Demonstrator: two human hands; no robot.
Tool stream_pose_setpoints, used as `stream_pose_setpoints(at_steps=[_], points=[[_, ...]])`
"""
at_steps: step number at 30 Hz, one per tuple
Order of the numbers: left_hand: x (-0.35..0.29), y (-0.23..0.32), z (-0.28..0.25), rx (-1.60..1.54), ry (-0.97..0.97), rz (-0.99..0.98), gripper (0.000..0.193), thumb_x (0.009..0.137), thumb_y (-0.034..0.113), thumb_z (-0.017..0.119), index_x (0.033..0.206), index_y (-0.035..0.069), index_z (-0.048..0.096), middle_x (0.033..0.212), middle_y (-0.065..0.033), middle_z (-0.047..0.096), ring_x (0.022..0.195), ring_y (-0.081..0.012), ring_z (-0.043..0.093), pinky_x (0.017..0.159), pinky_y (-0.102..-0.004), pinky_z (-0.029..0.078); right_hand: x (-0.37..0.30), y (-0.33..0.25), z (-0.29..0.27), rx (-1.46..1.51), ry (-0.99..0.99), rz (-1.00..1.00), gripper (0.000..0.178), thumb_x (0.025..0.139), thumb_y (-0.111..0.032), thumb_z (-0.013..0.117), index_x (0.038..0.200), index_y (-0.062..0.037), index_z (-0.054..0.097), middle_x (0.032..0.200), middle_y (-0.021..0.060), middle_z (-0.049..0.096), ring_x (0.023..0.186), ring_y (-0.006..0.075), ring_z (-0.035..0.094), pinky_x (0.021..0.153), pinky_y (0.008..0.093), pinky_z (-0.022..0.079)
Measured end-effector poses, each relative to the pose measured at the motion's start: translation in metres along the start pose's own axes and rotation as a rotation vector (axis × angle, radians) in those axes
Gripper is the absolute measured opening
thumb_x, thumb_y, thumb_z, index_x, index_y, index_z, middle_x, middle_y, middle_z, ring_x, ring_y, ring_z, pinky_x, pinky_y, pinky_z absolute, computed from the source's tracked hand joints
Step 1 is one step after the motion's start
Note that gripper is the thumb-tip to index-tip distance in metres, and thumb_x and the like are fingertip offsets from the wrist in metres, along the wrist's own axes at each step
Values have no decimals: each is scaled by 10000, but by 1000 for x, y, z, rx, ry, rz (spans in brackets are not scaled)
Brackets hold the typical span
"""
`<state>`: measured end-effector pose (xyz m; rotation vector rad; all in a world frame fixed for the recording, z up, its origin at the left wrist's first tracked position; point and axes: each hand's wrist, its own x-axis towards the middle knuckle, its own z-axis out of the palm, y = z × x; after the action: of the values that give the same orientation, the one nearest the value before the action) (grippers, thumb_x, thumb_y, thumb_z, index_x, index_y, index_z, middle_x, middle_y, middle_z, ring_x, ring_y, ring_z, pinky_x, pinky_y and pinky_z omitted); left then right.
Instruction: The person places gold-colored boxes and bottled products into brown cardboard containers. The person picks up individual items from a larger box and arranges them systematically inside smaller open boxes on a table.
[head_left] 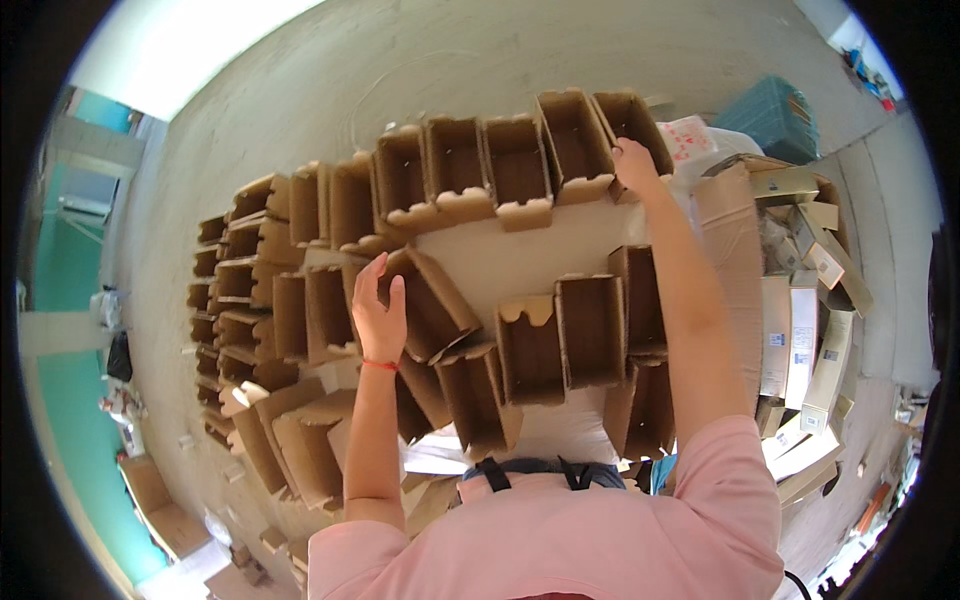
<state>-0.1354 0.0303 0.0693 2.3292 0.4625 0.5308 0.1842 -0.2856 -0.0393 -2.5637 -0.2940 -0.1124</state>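
Rows of open-topped brown cardboard boxes spread out in front of me. My right hand [633, 168] reaches to the far row, its fingers closed on the near edge of the rightmost cardboard box [640, 122]. Another open box [575, 135] stands directly to the left of that one. Over the middle of the rows is my left hand [380, 315], thumb and fingers apart, holding nothing. Just to its right a slanted box [437, 303] sits at an angle to its neighbours; whether the hand touches it I cannot tell.
At the right, a large carton [728, 215] holds several folded pale boxes [803, 335]. Behind it lies a teal wrapped bundle [770, 118]. Smaller boxes [238, 283] are stacked at the left. Near my body, more boxes [640, 410] stand close to my right arm.
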Motion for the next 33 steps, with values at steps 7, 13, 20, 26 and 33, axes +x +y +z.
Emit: stream_pose_setpoints(at_steps=[7, 13, 20, 26, 33], points=[[-81, -33, -31, 340, 87, -168, 349, 805, 197, 631, 1085, 5, 554, 1111, -146, 541, 1036, -307, 502, 916, -397, 384, -124, -75, -54, 119, 233, -178, 349, 829, -187, 584, 1130, -17, 532, 1104, 175, 563, 1009, 335, 535, 892, 416, 410], [-77, -40, -11, 178, -166, -423, 463, 771, 323, 658, 1063, -23, 556, 888, -171, 627, 840, -358, 588, 775, -427, 460, -278, -116, -58, 289, -146, 68, 498, 799, -255, 650, 1181, 11, 474, 1150, 195, 501, 1044, 359, 515, 909, 414, 406], [-48, -74, 17, 423, -250, -358, 238, 821, 224, 535, 875, -3, 582, 861, -203, 631, 833, -396, 588, 747, -461, 462, -300, -123, -9, -62, -391, 175, 343, 845, -243, 532, 1084, 2, 508, 871, 235, 608, 825, 403, 589, 724, 476, 478], [-23, -69, 25, 445, -244, -221, 222, 827, 234, 523, 856, 20, 574, 855, -206, 629, 826, -401, 590, 727, -470, 472, -245, -145, 10, 10, -262, 49, 210, 861, -203, 510, 897, 2, 535, 797, 222, 609, 795, 402, 588, 690, 487, 474], [-29, -77, 25, 346, -150, -157, 409, 868, 271, 529, 1200, 33, 500, 1130, -193, 564, 1048, -344, 535, 862, -432, 434, -231, -150, -30, 103, -41, -5, 430, 854, -248, 570, 1201, -10, 482, 1143, 187, 548, 1104, 334, 482, 926, 419, 390]])
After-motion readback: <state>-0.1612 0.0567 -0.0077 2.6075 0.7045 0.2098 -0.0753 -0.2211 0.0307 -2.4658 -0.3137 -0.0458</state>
